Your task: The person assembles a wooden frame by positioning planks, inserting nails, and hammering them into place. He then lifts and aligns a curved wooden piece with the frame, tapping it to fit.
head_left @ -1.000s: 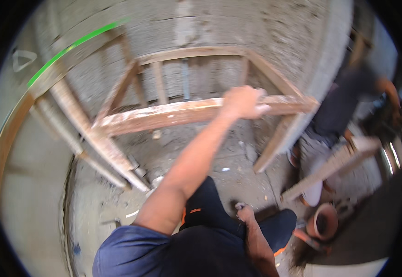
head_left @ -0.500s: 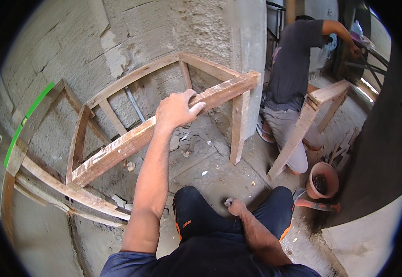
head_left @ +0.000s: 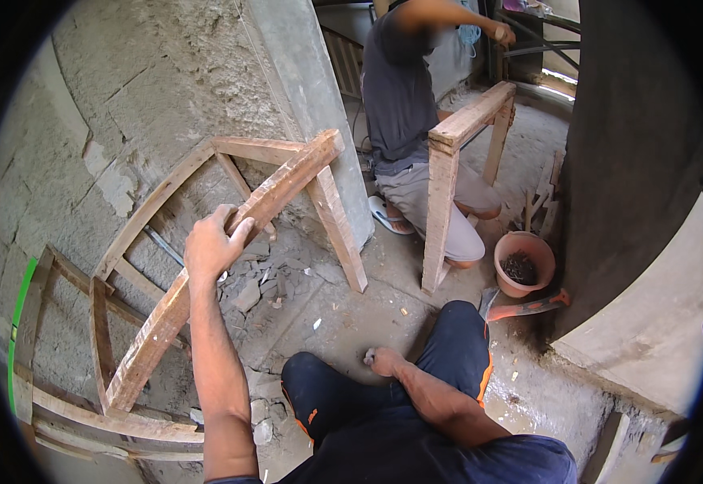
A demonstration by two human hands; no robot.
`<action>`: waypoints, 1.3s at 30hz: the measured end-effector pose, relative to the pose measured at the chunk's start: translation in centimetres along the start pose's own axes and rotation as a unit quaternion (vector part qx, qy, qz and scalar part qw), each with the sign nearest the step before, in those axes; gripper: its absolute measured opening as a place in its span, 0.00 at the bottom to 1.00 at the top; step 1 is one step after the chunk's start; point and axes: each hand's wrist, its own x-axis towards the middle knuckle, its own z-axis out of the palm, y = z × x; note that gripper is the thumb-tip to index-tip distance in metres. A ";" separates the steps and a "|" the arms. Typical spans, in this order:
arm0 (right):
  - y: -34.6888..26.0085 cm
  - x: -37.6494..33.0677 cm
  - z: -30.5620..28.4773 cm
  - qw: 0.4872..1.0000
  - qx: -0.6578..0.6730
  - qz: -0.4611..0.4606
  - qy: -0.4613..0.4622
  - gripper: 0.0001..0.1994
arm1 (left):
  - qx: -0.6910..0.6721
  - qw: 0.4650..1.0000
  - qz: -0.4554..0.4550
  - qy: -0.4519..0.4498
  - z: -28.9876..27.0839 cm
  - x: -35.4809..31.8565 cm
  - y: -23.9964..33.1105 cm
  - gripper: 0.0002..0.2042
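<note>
My left hand (head_left: 216,248) grips the thick top beam of a wooden frame (head_left: 287,189), thumb on the near side and fingers over the far edge. The frame stands on legs at my left, in front of the rough wall; its beam runs from lower left up to the right. Between my knees, low over the floor, my right hand (head_left: 384,361) is closed. A small greyish bit shows at its fingertips, too small to name. A hammer (head_left: 529,307) with an orange handle lies beyond my right knee.
Beside the hammer stands an orange bucket (head_left: 524,262) of small dark pieces. A co-worker (head_left: 404,105) kneels ahead, behind another wooden frame (head_left: 472,117). A green level (head_left: 22,323) leans at far left. Rubble (head_left: 248,294) lies by the wall, near a concrete pillar (head_left: 311,73).
My view has swung to the right, so the frames, bucket and co-worker sit further left in the picture. My left hand remains on the beam; my right hand stays closed between my knees.
</note>
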 end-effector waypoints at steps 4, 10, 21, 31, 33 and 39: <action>0.8 0.4 0.6 1.000 -0.001 0.010 -0.005 0.15 | 0.003 1.000 0.000 -0.004 -0.2 0.0 0.1 0.23; 1.1 0.0 0.7 1.000 0.001 -0.020 0.012 0.14 | 0.002 1.000 0.004 -0.001 -0.2 -0.1 0.2 0.22; 0.9 -0.8 0.2 0.999 0.023 -0.021 0.010 0.14 | -0.004 1.000 0.002 0.002 -0.2 -0.1 0.6 0.23; 0.9 -0.3 0.2 1.000 0.012 0.013 -0.012 0.17 | -0.002 1.000 0.002 -0.003 0.1 0.1 0.2 0.23; 1.0 -0.1 0.3 1.000 0.016 0.005 -0.001 0.17 | 0.000 1.000 0.003 -0.001 0.2 0.0 0.2 0.23; 1.0 -0.2 0.5 0.999 0.018 -0.015 0.022 0.15 | 0.005 1.000 0.010 0.007 0.2 0.0 0.2 0.23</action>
